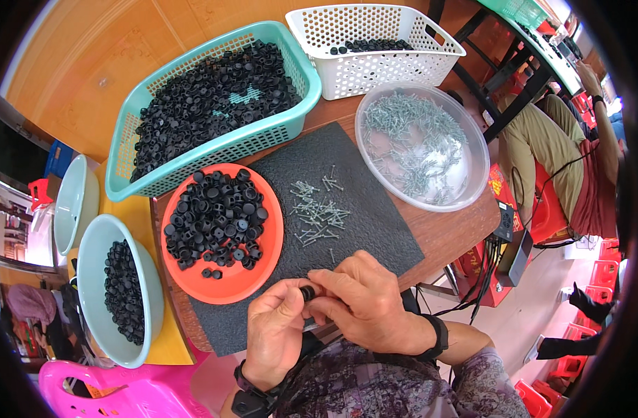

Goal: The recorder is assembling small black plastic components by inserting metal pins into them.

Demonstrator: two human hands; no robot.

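My left hand (273,327) pinches a small black plastic cap (307,293) between thumb and fingers, just over the near edge of the black mat (225,327). Against it, my right hand (364,303) has its fingertips closed, and whatever they grip is hidden by the fingers. Beyond the hands, a loose pile of silver screws (322,212) lies on the mat, with a single screw (332,256) apart from it. An orange bowl (221,296) to the left holds many black caps (218,209), a few of them near its front rim.
A teal basket (310,90) full of black parts stands at the back, beside a white basket (347,76). On the right is a clear tub (479,167) of screws. A pale green bowl (151,313) and pink chair (117,390) are at left. Someone sits at right (563,164).
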